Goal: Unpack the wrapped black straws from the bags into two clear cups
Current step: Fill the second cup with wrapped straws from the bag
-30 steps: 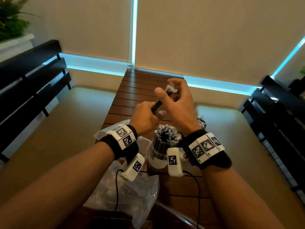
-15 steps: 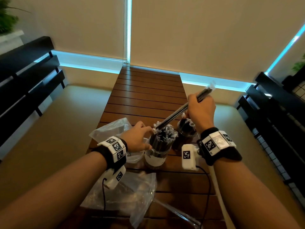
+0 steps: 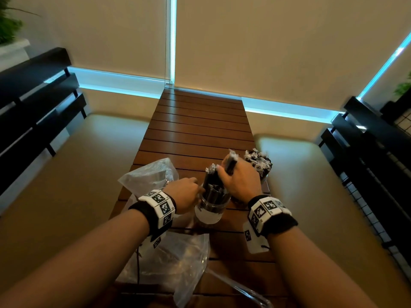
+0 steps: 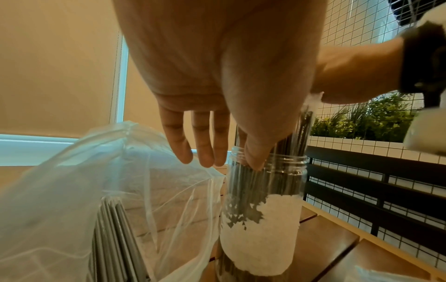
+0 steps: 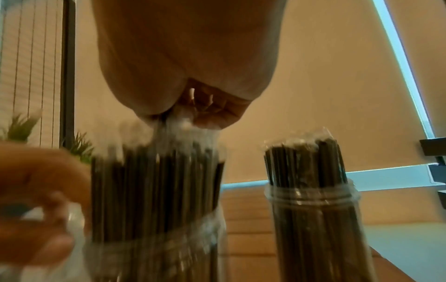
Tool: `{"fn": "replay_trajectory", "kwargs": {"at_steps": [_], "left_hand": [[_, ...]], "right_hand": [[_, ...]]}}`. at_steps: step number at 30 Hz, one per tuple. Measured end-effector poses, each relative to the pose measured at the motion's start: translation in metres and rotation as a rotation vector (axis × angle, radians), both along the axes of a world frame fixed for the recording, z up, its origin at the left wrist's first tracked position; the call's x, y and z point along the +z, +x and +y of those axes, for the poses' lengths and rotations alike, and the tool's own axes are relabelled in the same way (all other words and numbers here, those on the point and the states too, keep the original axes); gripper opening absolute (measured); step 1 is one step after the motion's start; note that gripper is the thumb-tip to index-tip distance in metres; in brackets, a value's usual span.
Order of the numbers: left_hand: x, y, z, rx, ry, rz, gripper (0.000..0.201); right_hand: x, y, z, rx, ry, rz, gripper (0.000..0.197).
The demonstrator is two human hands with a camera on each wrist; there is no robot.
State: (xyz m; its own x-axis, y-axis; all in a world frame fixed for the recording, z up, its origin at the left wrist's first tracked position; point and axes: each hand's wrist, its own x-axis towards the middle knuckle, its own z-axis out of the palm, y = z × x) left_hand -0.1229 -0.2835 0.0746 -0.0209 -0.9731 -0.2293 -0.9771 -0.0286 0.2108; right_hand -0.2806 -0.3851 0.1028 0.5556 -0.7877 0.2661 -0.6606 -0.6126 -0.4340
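Two clear cups stand on the slatted wooden table. The near cup holds many wrapped black straws. The far cup on its right is packed with straws too. My right hand grips a small bunch of wrapped straws upright, their lower ends in the near cup. In the right wrist view its fingers curl over the wrapper tops. My left hand is at the near cup's left side, fingers straight, thumb on the rim.
A clear bag with more straws lies left of the cups. A crumpled bag lies near the front edge. Cushioned benches flank the table, with black rails outside them. Blinds close off the far end.
My right hand has come down and left with its straws, from raised and slanted to upright in the near cup. My left hand has stayed at that cup.
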Motion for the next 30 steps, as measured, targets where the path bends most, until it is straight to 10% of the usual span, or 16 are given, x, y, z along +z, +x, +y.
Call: {"fn": "replay_trajectory", "kwargs": {"at_steps": [3,11,17,21,30], "left_hand": [[0.0,0.001,0.001,-0.012,0.001,0.013,0.033],[-0.003,-0.001,-0.006,-0.024,-0.013,-0.004,0.03],[-0.008,0.001,-0.008,-0.012,-0.035,-0.003,0.031],[-0.015,0.004,-0.008,-0.027,-0.071,-0.006,0.025],[-0.01,0.006,-0.004,-0.048,-0.055,0.017,0.027]], "right_hand": [[-0.013,-0.001,0.007,-0.008,-0.131,0.155,0.039],[0.006,0.004,0.005,0.011,-0.256,-0.125,0.109],[0.001,0.011,0.008,0.234,-0.351,0.162,0.054],[-0.012,0.009,0.016,0.333,-0.069,0.358,0.055],[-0.016,0.01,0.015,0.283,-0.098,0.369,0.054]]}}
